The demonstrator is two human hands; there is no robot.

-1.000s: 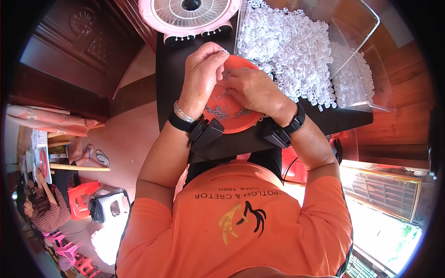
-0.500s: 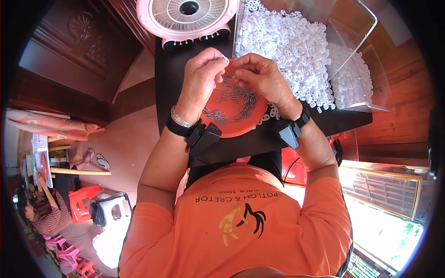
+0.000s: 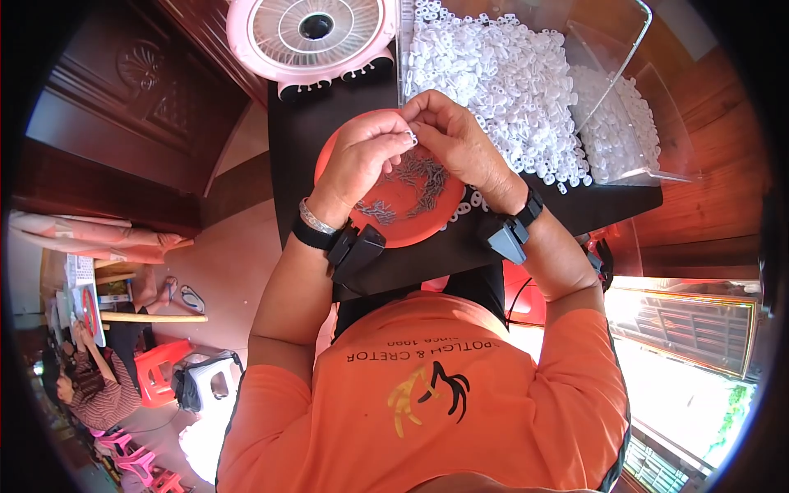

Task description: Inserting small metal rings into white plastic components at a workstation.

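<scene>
Home piecework spot: carved wooden furniture (image 3: 123, 90), small dark table (image 3: 329, 123) with pink desk fan (image 3: 316, 33), clear bins (image 3: 592, 90) of white plastic parts (image 3: 501, 74), plastic stools (image 3: 156, 374) on tiled floor.

My left hand (image 3: 362, 160) and right hand (image 3: 460, 144) meet fingertip to fingertip above the far rim of the dish (image 3: 394, 230), pinching a small plastic piece (image 3: 410, 136) between them. The dish sits on the table (image 3: 304, 140) just before me, with metal bits (image 3: 411, 177) lying in it. Behind it to the left stands a fan (image 3: 312, 33). Behind and to the right, a clear bin (image 3: 608, 90) holds a heap of plastic pieces (image 3: 501, 74), some spilling onto the table beside the dish.
</scene>
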